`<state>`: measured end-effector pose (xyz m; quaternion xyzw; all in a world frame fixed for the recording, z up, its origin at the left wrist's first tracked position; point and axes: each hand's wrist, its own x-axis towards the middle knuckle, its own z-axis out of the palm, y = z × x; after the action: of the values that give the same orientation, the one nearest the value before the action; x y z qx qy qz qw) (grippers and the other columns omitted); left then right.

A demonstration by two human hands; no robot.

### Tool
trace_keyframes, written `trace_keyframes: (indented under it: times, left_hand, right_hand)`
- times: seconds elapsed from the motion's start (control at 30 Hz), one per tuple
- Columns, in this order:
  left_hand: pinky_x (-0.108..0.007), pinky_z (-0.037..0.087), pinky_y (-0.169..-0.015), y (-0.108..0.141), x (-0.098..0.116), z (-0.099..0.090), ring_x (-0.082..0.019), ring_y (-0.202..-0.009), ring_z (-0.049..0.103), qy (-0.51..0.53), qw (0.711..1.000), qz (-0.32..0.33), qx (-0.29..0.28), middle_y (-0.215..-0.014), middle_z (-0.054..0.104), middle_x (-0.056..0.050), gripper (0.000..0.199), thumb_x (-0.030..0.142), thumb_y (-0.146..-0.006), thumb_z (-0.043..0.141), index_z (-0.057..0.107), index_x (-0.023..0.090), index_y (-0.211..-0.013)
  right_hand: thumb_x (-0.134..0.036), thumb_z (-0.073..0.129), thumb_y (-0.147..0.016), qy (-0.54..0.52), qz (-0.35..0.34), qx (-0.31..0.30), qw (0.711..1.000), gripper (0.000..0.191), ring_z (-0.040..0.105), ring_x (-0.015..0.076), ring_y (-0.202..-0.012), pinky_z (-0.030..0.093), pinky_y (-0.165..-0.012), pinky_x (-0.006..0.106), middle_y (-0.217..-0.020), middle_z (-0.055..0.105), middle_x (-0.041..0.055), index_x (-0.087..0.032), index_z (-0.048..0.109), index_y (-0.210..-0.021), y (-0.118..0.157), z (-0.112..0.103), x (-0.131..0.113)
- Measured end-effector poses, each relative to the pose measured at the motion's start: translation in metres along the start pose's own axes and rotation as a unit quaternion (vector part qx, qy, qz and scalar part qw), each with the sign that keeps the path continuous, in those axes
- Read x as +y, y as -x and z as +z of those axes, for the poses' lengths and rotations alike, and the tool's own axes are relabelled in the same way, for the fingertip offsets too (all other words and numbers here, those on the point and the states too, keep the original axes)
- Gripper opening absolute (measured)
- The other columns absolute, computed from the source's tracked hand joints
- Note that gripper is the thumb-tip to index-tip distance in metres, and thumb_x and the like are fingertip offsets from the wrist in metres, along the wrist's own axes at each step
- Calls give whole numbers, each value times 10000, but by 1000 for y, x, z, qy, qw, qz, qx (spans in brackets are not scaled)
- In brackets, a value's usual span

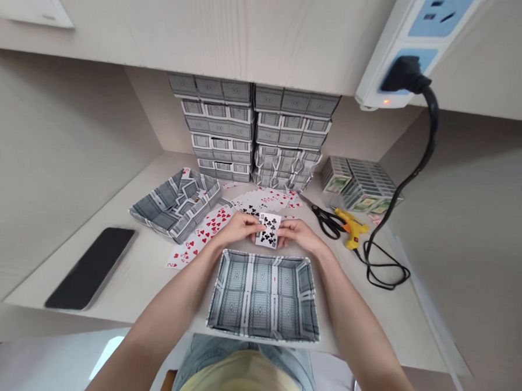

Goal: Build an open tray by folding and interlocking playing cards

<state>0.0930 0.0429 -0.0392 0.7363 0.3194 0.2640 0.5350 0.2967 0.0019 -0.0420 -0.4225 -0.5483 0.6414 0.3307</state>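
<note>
Between my two hands a ten of clubs card (pixel 268 231) is held upright, face toward me. My left hand (pixel 240 227) pinches its left edge, and my right hand (pixel 300 234) pinches the right edge. Just below them on the table stands an open box made of playing cards (pixel 262 297), its inside showing grey card backs. Red heart cards (pixel 201 236) lie in a row left of my left hand. Behind my hands, more loose cards (pixel 265 200) are spread on the table. A second card box (pixel 177 205), with folded cards inside, sits at the left.
Stacked card boxes (pixel 253 134) stand at the back. A black phone (pixel 91 268) lies at the left. On the right are black scissors (pixel 327 222), a yellow glue gun (pixel 353 229) with its cable, and card decks (pixel 362 183). A power strip (pixel 413 46) hangs above.
</note>
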Motion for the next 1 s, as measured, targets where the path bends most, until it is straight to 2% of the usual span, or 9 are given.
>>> trace_keyframes:
  times: [0.13,0.37,0.47,0.6,0.77,0.9,1.0]
  left_hand:
    - [-175,348,-450,-2,-2,1,-64,-406,464,12,1000,-9,14,-438,571,7,339,400,-714,567,576,111,-537]
    - [-178,370,-456,-4,-4,4,-72,-420,484,12,998,-15,59,-446,567,14,322,412,-693,584,560,123,-552]
    - [-176,365,-459,-4,-5,5,-68,-424,476,4,996,-6,85,-445,550,22,321,409,-707,567,551,125,-557]
    - [-176,355,-445,-5,-6,5,-69,-417,464,3,996,-8,87,-433,527,27,323,411,-713,555,541,129,-556]
    - [-183,357,-448,-5,-5,6,-77,-421,469,-16,997,-13,81,-434,536,22,347,436,-714,540,543,131,-547]
    - [-183,342,-451,-5,-2,4,-75,-421,455,-37,997,-25,66,-441,552,20,356,443,-717,532,567,132,-549]
    - [-183,331,-457,-6,0,2,-70,-411,435,-45,997,-33,53,-427,545,25,360,447,-718,531,582,133,-549]
  right_hand:
    - [-399,666,-630,-12,-3,22,1000,308,570,117,-439,411,-440,208,-514,635,20,-116,595,-726,-3,-1,2]
    - [-394,673,-624,-70,-17,57,996,325,579,121,-474,442,-497,232,-548,633,14,-125,602,-794,-2,-2,5]
    - [-397,651,-648,-78,-26,66,994,294,578,130,-466,435,-474,234,-540,631,25,-128,593,-753,-1,-2,5]
    - [-415,622,-664,-53,-37,71,995,281,556,130,-429,419,-441,233,-493,607,18,-140,571,-688,-1,0,4]
    - [-445,644,-624,17,-49,120,991,329,459,88,-338,331,-358,210,-466,557,-30,-142,582,-736,-5,6,3]
    - [-467,671,-574,52,-40,176,982,357,324,50,-278,205,-301,199,-388,451,-70,-140,572,-677,-12,7,9]
    - [-463,689,-547,47,-36,193,980,354,303,46,-278,181,-297,201,-392,448,-66,-145,562,-638,-16,6,14]
